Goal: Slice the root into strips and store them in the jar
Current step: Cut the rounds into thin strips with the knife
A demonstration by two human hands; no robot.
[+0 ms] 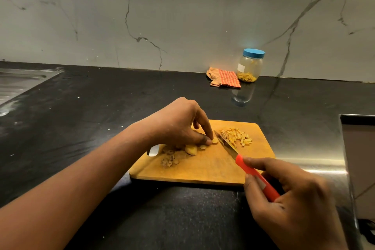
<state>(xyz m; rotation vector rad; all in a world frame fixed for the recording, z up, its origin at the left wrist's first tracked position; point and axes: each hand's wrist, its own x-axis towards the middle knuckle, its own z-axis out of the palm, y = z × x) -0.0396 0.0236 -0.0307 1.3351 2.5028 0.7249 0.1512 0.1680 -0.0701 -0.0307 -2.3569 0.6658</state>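
— Pinning a pale slice of root [215, 140] to the cutting board [203, 168], is that the left hand [176, 126]?

— Yes, its fingertips are pressed down on the slice near the board's middle, closed onto it. A bigger peeled chunk of root [191, 149] lies just beside, toward the board's left edge, with brown peelings [168, 160] nearer the front-left corner.

— And the right hand [292, 195]?

— Wrapped around the orange handle of a knife [243, 163]; the blade slants up and left, its tip close to the held slice. Cut strips [238, 136] sit heaped by the board's back-right corner, just behind the blade.

— Where's the jar [250, 66]?

— Well apart, at the back edge of the black bench [101, 117] against the marbled wall, blue lid on, some yellow strips in its bottom. It carries a small white label (too blurred to read). A checked orange cloth [224, 77] lies crumpled right beside it, on its left.

— Anything else?

— A steel sink drainer [18, 83] at the bench's back-left corner.
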